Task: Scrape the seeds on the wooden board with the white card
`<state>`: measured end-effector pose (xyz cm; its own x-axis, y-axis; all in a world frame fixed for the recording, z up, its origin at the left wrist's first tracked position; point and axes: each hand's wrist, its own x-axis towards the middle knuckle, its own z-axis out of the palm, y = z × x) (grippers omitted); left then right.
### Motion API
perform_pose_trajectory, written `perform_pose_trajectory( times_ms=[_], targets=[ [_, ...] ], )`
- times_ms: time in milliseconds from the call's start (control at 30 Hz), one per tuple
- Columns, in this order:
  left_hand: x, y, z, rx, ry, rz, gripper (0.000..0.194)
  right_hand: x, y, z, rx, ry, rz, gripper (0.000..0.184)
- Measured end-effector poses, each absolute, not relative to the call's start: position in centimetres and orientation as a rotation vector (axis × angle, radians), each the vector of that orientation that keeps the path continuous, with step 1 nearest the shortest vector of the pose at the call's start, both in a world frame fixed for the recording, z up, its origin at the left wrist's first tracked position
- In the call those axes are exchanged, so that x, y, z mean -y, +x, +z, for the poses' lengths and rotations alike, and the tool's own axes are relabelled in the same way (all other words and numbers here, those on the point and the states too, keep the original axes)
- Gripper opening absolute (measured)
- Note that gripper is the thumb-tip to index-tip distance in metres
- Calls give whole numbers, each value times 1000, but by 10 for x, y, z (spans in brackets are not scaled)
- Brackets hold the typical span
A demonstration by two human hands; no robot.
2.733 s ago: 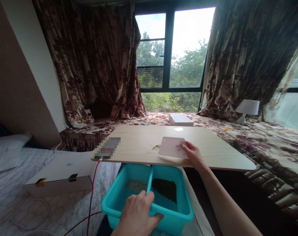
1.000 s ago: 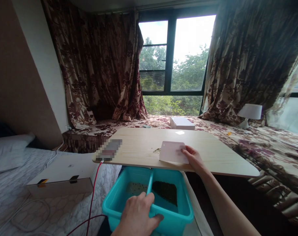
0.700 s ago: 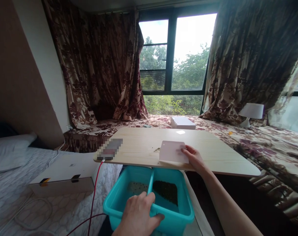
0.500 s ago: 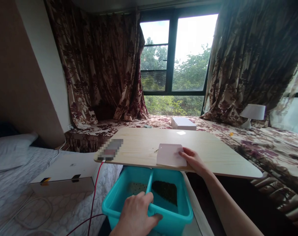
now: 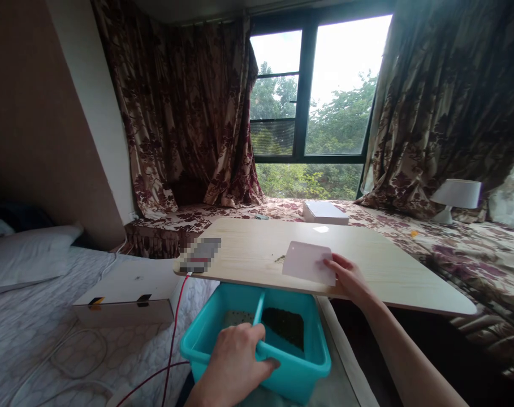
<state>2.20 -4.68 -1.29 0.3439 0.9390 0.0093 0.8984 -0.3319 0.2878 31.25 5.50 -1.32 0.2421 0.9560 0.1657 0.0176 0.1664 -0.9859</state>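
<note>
My left hand point(image 5: 235, 364) grips the near rim and middle divider of a teal two-compartment bin point(image 5: 310, 362), held just below the table's front edge. Its right compartment holds a dark granular heap point(image 5: 284, 327); the left one has a thin scatter of grains. My right hand point(image 5: 349, 277) holds a pale pink flat scraper card point(image 5: 307, 261) resting on the light wooden table point(image 5: 392, 265). A few dark crumbs point(image 5: 279, 259) lie by the card's left edge.
A blurred dark device point(image 5: 202, 254) with a red cable point(image 5: 174, 322) sits on the table's left corner. A white box point(image 5: 127, 291) lies on the bed at left, another white box point(image 5: 324, 211) and a lamp point(image 5: 454, 198) on the window seat beyond.
The card and my right hand have slid slightly along the table near its front edge. The crumb patch beside the card has shrunk. My view shifted left; the left hand keeps its grip on the bin.
</note>
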Motion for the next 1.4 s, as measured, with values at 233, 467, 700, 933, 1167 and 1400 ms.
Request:
perform_pose_trajectory(
  times_ms=[233,467,700,933,1167,1400],
  targets=[
    [51,60,-6,-1353,2490,126,35,-61,315,-13,997,-1184,892,35],
    [49,90,-7,-1201,2636,-90,20,-31,332,-6,923,-1290,818,37],
    [52,96,-17,-1183,2653,-84,19,-24,331,-3,886,-1350,695,34],
    [52,77,-15,-1180,2615,-49,41,-21,326,1,881,-1342,684,34],
    [46,78,-27,-1152,2654,-24,33,-20,330,-3,902,-1320,662,36],
    [45,80,-18,-1218,2636,83,37,-20,328,-3,962,-1354,648,31]
  ],
)
